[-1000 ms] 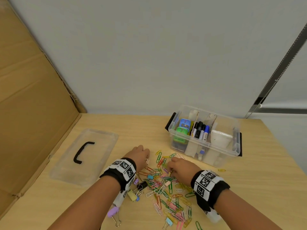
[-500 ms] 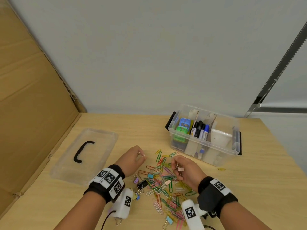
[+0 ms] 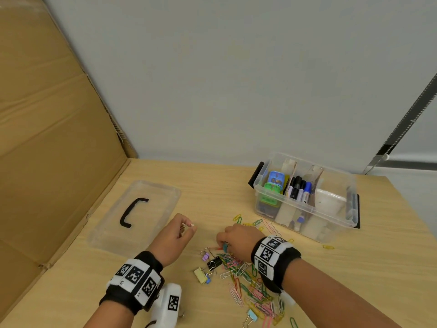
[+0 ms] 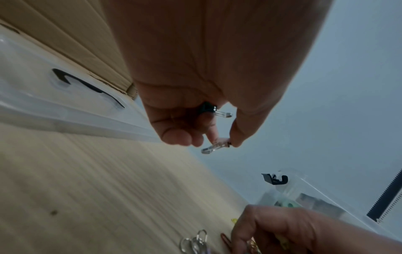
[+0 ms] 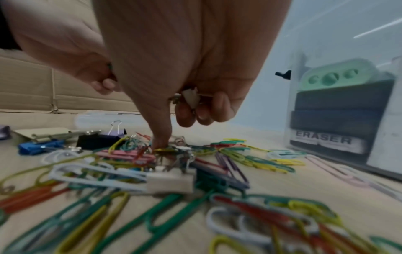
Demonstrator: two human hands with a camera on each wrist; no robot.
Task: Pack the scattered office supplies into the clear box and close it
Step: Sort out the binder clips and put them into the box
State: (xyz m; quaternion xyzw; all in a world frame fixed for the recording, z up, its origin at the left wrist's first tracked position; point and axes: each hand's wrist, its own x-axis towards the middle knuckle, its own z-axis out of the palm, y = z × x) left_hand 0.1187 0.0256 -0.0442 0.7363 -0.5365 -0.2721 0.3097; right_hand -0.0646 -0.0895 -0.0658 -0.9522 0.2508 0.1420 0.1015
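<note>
A heap of coloured paper clips (image 3: 250,290) and binder clips (image 3: 214,265) lies on the wooden table near its front. My left hand (image 3: 182,229) is raised just left of the heap. It pinches a small pale binder clip (image 4: 217,146) between thumb and forefinger, with a dark binder clip (image 4: 207,108) tucked in the curled fingers. My right hand (image 3: 233,242) reaches down into the heap, one finger on the clips (image 5: 161,147), and holds a white binder clip (image 5: 190,98) in its curled fingers. The clear box (image 3: 305,218) stands open at the back right.
The box's clear lid (image 3: 139,214) with a black handle lies flat at the left. A cardboard sheet (image 3: 47,138) leans along the table's left side. Inside the box are markers (image 3: 299,189), an eraser (image 5: 326,139) and cardboard dividers. One yellow clip (image 3: 328,246) lies apart at the right.
My right hand has turned over and dropped back onto the clip heap. The left hand has drawn a little further left, still with its clips.
</note>
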